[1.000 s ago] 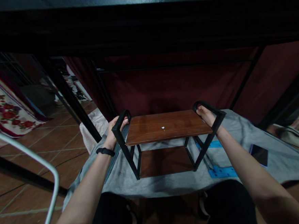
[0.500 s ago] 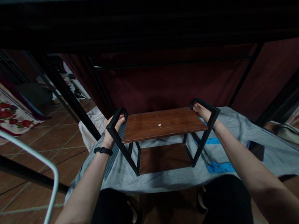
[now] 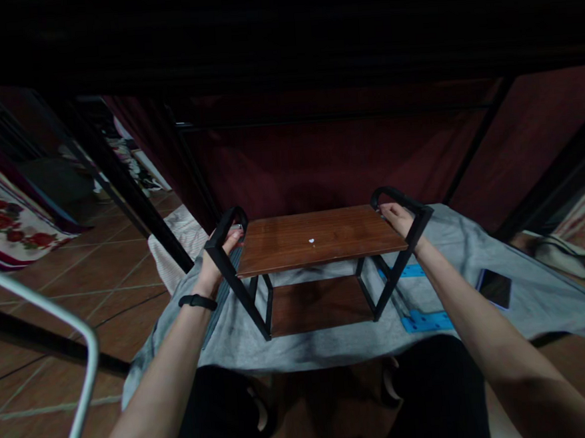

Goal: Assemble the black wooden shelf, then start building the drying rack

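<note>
A small two-tier shelf with a brown wood-look upper board, a lower board and black side frames stands upright on a grey cloth. At its left end is my left hand, fingers curled at the frame near the board's back corner; a small shiny spot shows at the fingertips. My right hand grips the right end in much the same way, fingers bent inside the curved frame top. Both hands are partly hidden by the frames. A tiny white mark lies on the upper board.
To the right of the shelf lie blue perforated pieces and a phone. Black posts rise at the left, and a dark beam crosses overhead. A pale bent tube is at the near left. Behind hangs a dark red curtain.
The view has shifted slightly, so everything sits a little higher and further left. Both hands stay at the shelf's ends, and the shelf keeps its place on the cloth.
</note>
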The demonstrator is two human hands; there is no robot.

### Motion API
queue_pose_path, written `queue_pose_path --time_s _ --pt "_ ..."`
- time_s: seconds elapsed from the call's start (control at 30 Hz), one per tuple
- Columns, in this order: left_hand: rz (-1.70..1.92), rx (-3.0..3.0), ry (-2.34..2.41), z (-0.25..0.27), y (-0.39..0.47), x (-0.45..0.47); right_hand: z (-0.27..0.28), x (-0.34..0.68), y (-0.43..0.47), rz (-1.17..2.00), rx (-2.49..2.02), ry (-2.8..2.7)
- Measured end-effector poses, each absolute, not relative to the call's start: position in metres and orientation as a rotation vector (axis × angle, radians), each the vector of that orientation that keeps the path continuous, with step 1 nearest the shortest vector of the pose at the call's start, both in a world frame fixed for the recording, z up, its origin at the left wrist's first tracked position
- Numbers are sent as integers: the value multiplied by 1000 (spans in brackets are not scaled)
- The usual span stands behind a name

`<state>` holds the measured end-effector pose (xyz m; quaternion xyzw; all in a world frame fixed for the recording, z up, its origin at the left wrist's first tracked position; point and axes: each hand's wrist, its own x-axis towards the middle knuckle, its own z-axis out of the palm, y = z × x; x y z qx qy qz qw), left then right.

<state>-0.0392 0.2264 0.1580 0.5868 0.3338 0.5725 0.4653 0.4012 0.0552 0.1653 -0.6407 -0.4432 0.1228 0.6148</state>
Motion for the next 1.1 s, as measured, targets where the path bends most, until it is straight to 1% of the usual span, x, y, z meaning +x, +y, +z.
queue_pose_path --time_s 0.17,0.47,0.63,0.73,0.9,1.1 --pt "1336 1424 811 132 219 -52 128 409 41 382 -1451 -975" --pt "1251 1156 928 83 160 -68 42 400 -18 560 -1613 -813" --pt "1228 1060 944 67 132 -64 -12 387 -49 661 -1669 -800" --pt "1267 993 898 65 117 -58 -36 371 -60 678 -1666 -892" --pt "1332 940 872 72 106 -52 -46 337 -66 684 -1636 -1052" --pt "1262 1007 918 80 99 -47 -45 320 -60 611 -1647 -1030"
